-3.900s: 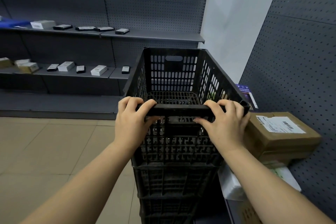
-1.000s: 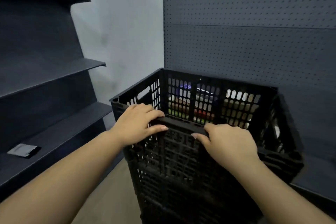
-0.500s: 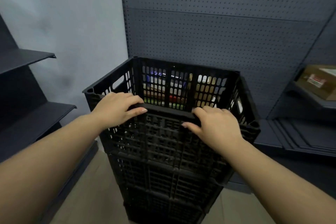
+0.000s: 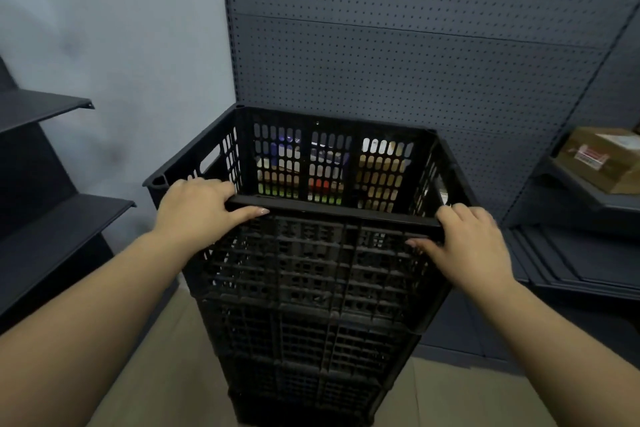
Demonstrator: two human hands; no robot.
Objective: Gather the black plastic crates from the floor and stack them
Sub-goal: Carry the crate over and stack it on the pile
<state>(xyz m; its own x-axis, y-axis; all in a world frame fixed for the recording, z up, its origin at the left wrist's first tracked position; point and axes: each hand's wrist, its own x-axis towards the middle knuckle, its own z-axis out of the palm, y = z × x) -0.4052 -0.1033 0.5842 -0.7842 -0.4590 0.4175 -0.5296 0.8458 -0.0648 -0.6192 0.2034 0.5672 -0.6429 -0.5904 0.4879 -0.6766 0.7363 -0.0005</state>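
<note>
My left hand (image 4: pixel 199 210) and right hand (image 4: pixel 467 246) grip the near rim of the top crate (image 4: pixel 322 163), open side up, long axis left-right. The stack (image 4: pixel 311 322) stands on the floor (image 4: pixel 162 374) before the pegboard (image 4: pixel 398 45); goods behind the slots stay indistinct, its base cut off.

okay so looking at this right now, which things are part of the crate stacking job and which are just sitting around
Part of the job:
- top black crate
- stack of crates under it
- left hand and right hand, both on its near rim

Just sitting around:
- cardboard box on the right shelf
- colourful packages behind the crate
- empty left shelves
</note>
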